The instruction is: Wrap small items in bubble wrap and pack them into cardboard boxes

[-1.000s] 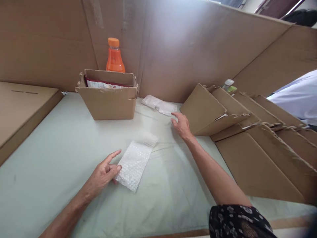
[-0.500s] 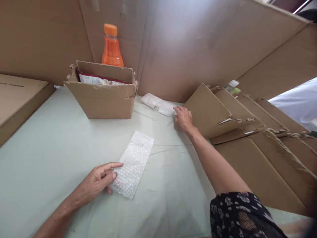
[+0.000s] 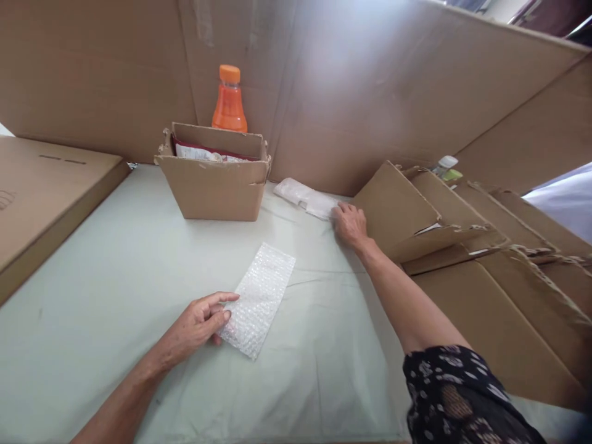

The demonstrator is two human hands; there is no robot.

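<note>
A flat, clear bubble wrap bag (image 3: 263,296) lies slantwise on the pale green cloth. Its lower left edge is between the thumb and fingers of my left hand (image 3: 203,320), the index finger stretched over the top. Something faintly pinkish shows through the wrap near that hand. Farther back, my right hand (image 3: 351,223) reaches out with curled fingers at the right end of a white, translucent plastic packet (image 3: 305,197). My right fingertips are mostly hidden, and the packet lies against the foot of the cardboard wall.
An open cardboard box (image 3: 217,191) with packets inside stands at the back, an orange bottle (image 3: 230,108) behind it. Several cardboard boxes (image 3: 499,320) crowd the right, with a white-capped bottle (image 3: 446,164) among them. A flat carton (image 3: 55,185) lies left. Cardboard walls (image 3: 361,92) enclose the back.
The view has shifted slightly, moving everything a little to the right in the picture. My right hand now covers the packet's end, its fingers more curled. My left hand keeps its place on the bubble wrap bag.
</note>
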